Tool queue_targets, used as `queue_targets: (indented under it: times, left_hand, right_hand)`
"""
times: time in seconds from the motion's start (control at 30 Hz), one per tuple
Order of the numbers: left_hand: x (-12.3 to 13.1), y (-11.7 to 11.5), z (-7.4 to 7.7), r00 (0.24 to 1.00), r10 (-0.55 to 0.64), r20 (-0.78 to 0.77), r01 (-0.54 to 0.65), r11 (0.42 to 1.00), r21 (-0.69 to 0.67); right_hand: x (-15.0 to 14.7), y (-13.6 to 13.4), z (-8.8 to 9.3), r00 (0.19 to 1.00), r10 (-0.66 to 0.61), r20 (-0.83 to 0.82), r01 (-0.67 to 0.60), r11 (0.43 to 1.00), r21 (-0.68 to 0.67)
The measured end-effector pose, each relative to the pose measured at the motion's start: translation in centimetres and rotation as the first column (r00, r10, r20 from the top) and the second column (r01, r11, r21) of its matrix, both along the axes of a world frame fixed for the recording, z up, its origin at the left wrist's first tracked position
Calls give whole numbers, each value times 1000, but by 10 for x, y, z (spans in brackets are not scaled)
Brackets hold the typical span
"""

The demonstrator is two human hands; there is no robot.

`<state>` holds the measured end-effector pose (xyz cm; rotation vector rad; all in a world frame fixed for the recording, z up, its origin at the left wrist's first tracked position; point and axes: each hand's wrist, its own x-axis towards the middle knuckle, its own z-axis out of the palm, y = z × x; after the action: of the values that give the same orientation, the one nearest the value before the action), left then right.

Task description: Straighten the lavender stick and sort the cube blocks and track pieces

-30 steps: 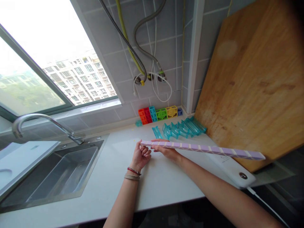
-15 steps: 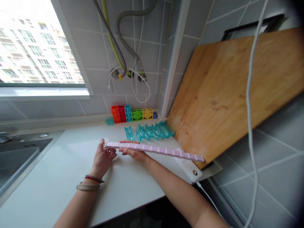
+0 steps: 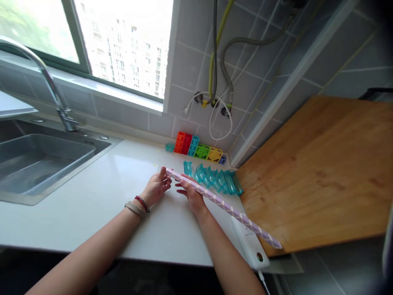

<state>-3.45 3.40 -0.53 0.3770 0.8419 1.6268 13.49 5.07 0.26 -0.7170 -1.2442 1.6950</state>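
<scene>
A long purple strip with pale cross-stripes (image 3: 229,209) lies slanted just above the white counter (image 3: 101,196), from centre to lower right. My left hand (image 3: 156,188) pinches its near-left end, with bracelets on the wrist. My right hand (image 3: 192,193) curls its fingers around the strip a little further along. Just behind the hands sits a row of clear teal curved track pieces (image 3: 215,178). At the wall stands a line of coloured blocks (image 3: 198,149) in orange, red, blue, green and yellow.
A steel sink (image 3: 43,164) with a curved tap (image 3: 49,82) fills the left. A big wooden board (image 3: 319,172) leans at the right. A white power bank (image 3: 251,246) with a cable lies at the counter's front edge. Hoses and cables (image 3: 215,61) hang on the tiled wall.
The view has swung left and tilted, bringing the sink and tap back into sight. The strip now slants down to the right. Both hands keep their hold on it.
</scene>
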Motion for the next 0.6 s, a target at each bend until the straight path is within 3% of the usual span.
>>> queue_targets:
  times: [0.3, 0.5, 0.6]
  left_hand:
    - [0, 0, -2, 999, -31, 39, 31, 1000, 6]
    - [6, -6, 4, 984, -177, 25, 176, 984, 22]
    - [3, -6, 6, 982, -183, 42, 182, 983, 21]
  right_hand:
    - [-1, -3, -2, 998, 4, 70, -4, 1000, 1]
    - [0, -1, -4, 996, 3, 87, -3, 1000, -3]
    - [1, 0, -6, 997, 4, 77, -4, 1000, 6]
